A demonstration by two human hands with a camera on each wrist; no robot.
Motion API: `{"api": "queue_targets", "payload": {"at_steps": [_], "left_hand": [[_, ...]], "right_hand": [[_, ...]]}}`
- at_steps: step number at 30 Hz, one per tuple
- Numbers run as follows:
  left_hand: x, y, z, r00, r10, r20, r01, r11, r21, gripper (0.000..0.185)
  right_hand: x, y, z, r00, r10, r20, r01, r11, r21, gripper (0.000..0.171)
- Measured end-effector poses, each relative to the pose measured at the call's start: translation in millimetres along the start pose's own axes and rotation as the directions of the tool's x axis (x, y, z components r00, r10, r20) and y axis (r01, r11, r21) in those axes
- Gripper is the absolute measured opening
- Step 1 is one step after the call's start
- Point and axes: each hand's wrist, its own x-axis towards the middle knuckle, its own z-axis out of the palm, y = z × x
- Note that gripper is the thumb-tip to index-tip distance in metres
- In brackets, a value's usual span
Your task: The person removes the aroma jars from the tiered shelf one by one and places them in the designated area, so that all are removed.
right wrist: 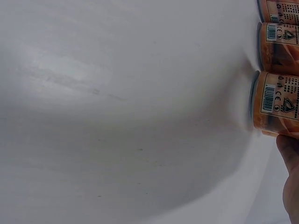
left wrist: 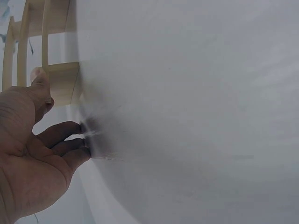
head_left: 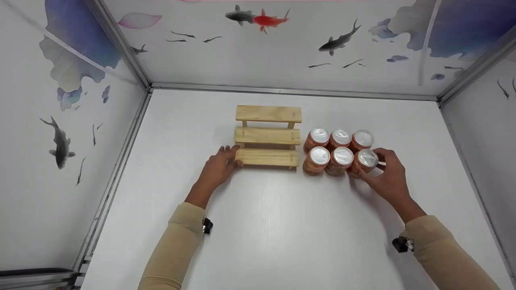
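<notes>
A pale wooden three-step rack [head_left: 268, 137] stands mid-table. My left hand [head_left: 225, 158] rests at the left end of its lowest step; in the left wrist view the thumb [left wrist: 41, 81] lies against the step's end [left wrist: 63, 83] and the fingers touch the table. Right of the rack stand several orange cans [head_left: 340, 150] with silver lids, in two rows. My right hand [head_left: 374, 166] curls round the front right can [head_left: 366, 159]. In the right wrist view that can [right wrist: 279, 105] shows at the right edge, with a bit of the hand [right wrist: 290, 163] below it.
The white table [head_left: 282, 233] is walled on three sides by panels painted with fish [head_left: 60, 141]. Metal rails run along the left edge [head_left: 117, 173] and the back [head_left: 290, 92]. Both sleeves are beige.
</notes>
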Motion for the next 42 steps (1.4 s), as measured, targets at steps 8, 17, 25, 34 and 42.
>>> {"api": "queue_targets", "payload": {"at_steps": [8, 17, 25, 34, 42], "left_hand": [[0.8, 2.2, -0.4, 1.0, -0.01, 0.004, 0.01, 1.0, 0.01, 0.066], [0.2, 2.1, 1.1, 1.0, -0.002, -0.004, 0.002, 1.0, 0.005, 0.067], [0.0, 1.6, 1.4, 0.999, 0.033, -0.01, -0.033, 0.999, 0.012, 0.069], [-0.4, 1.2, 1.6, 1.0, 0.009, 0.008, -0.009, 1.0, 0.012, 0.065], [-6.1, -1.2, 1.7, 1.0, 0.009, -0.001, -0.009, 0.999, 0.032, 0.066]], "right_hand": [[0.6, 0.8, -0.6, 1.0, 0.008, 0.022, -0.007, 1.0, -0.007, 0.077], [-0.2, 0.1, 0.3, 0.999, 0.038, 0.039, -0.037, 0.999, -0.002, 0.078], [-2.3, 0.4, 0.4, 0.997, 0.065, 0.052, -0.065, 0.998, -0.012, 0.081], [-3.4, 2.0, 1.1, 0.999, 0.031, 0.033, -0.03, 0.999, -0.034, 0.08], [-7.1, 3.8, 5.6, 0.998, 0.019, 0.065, -0.018, 1.0, -0.024, 0.083]]}}
